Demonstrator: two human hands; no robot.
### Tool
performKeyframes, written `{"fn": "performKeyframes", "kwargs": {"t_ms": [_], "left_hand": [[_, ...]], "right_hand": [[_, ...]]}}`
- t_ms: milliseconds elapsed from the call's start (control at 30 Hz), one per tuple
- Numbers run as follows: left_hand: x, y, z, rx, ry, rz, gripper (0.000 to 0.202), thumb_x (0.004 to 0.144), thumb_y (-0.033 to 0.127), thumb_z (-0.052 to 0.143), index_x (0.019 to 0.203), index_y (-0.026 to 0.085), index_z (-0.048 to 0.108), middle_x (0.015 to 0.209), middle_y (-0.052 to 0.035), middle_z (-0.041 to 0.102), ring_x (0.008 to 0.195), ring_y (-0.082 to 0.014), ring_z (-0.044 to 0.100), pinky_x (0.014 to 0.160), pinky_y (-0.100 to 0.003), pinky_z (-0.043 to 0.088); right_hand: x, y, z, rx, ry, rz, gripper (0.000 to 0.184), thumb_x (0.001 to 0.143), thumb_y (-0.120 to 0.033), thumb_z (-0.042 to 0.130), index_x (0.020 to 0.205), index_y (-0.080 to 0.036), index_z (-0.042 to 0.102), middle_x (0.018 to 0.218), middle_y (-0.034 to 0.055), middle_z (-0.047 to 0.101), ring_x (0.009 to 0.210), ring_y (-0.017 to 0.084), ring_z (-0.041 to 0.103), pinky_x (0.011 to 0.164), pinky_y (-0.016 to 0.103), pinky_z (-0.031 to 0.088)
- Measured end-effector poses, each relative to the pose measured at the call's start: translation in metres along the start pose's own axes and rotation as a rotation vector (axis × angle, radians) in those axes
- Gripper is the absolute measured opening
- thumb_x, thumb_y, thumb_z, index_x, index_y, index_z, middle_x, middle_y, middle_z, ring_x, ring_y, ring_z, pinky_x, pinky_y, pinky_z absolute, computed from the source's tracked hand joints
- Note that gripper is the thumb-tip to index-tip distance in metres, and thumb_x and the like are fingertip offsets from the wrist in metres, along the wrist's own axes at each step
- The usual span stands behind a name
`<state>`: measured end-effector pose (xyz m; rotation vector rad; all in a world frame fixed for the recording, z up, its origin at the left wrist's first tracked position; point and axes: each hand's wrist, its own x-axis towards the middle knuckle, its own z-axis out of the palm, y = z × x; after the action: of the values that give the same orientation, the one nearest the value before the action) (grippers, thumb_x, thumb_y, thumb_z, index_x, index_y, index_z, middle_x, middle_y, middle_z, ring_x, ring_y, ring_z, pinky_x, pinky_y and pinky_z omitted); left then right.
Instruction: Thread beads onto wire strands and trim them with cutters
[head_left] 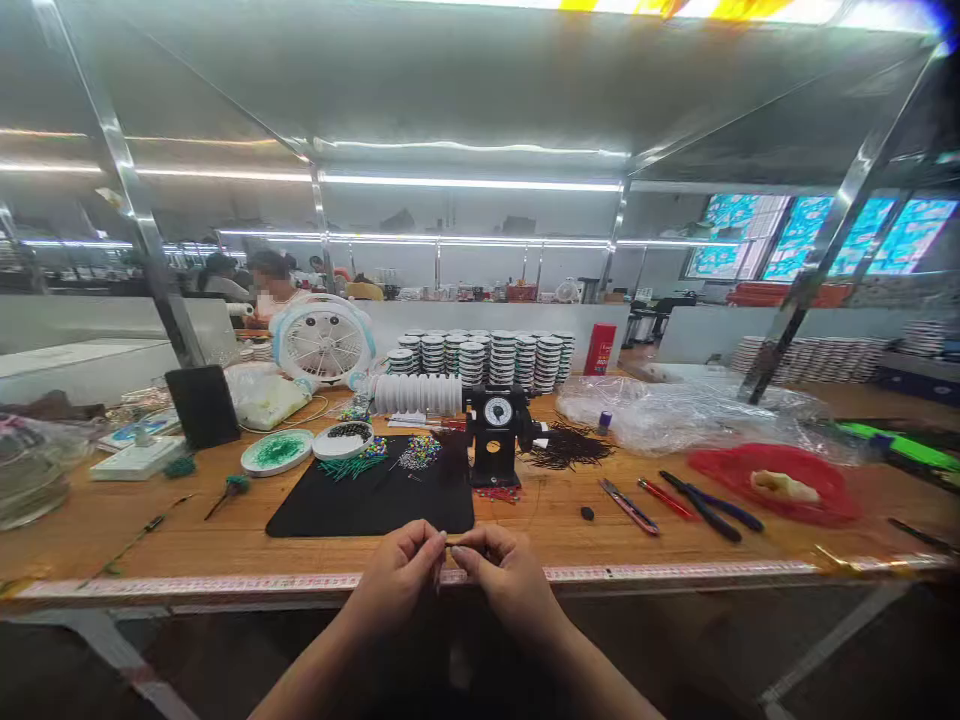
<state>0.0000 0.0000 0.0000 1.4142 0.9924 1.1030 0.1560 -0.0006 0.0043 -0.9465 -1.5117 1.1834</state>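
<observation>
My left hand (pixel 397 572) and my right hand (pixel 514 578) meet at the table's front edge, just below the black mat (pixel 322 508). Each pinches, thumb against fingers, a tiny dark strand-like piece (pixel 451 545) that spans the gap between them; its kind is too small to make out. Beyond the hands stands a black device with a round dial (pixel 497 411), a row of white spools (pixel 420 394) to its left. On the mat lie loose coloured beads (pixel 420 452) and green-tipped sticks (pixel 352 467). Dark thin strands (pixel 571 446) are heaped right of the device.
White dishes hold green grains (pixel 276 451) and dark beads (pixel 349 432). Rightward lie a utility knife (pixel 630 507), a red pen (pixel 666 498), pliers (pixel 709 505) and a red bag (pixel 817 487). Stacked spools (pixel 502 360) and a fan (pixel 325 340) line the back; people sit beyond.
</observation>
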Motion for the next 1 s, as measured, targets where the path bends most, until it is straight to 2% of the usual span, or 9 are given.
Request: {"fn": "performKeyframes", "kwargs": {"t_ms": [300,533,667,867,1000], "left_hand": [[0.000,-0.001,-0.001,0.049,-0.016,-0.004,0.031,0.083,0.042,0.049,0.064,0.017,0.045,0.051,0.0046,0.044,0.049,-0.0090,0.035,0.050,-0.022,0.029],[-0.003,0.006,0.001,0.133,-0.025,0.017,0.033,0.085,0.042,0.044,0.063,0.017,0.045,0.057,0.0028,0.046,0.056,-0.0112,0.039,0.057,-0.024,0.032],[-0.003,0.006,0.001,0.142,-0.006,0.020,0.033,0.085,0.042,0.044,0.062,0.018,0.044,0.056,0.0036,0.044,0.055,-0.0110,0.037,0.056,-0.024,0.031],[-0.001,0.004,0.001,0.063,-0.011,0.020,0.033,0.084,0.043,0.044,0.063,0.018,0.043,0.055,0.0040,0.043,0.053,-0.0108,0.037,0.054,-0.024,0.031],[0.000,0.001,-0.001,0.002,-0.029,-0.009,0.032,0.084,0.043,0.045,0.063,0.018,0.041,0.053,0.0054,0.041,0.050,-0.0094,0.033,0.050,-0.023,0.028]], "right_hand": [[-0.002,-0.001,0.001,-0.124,0.002,-0.081,0.017,0.080,-0.023,0.054,0.081,-0.016,0.069,0.071,0.0026,0.063,0.069,0.015,0.055,0.065,0.024,0.040],[-0.002,0.002,0.011,-0.194,0.160,-0.049,0.012,0.075,-0.019,0.054,0.069,-0.014,0.062,0.064,0.0008,0.057,0.062,0.014,0.050,0.058,0.023,0.038],[-0.001,0.000,0.014,-0.238,0.201,-0.040,0.012,0.074,-0.020,0.053,0.066,-0.014,0.060,0.063,0.0002,0.054,0.062,0.013,0.048,0.057,0.023,0.037],[-0.004,0.001,0.012,-0.229,0.182,-0.065,0.012,0.075,-0.020,0.053,0.068,-0.014,0.061,0.064,0.0001,0.054,0.062,0.013,0.048,0.057,0.023,0.036],[-0.005,-0.003,0.006,-0.211,0.078,-0.075,0.013,0.077,-0.022,0.054,0.079,-0.015,0.065,0.072,0.0022,0.059,0.068,0.014,0.053,0.062,0.024,0.039]]}}
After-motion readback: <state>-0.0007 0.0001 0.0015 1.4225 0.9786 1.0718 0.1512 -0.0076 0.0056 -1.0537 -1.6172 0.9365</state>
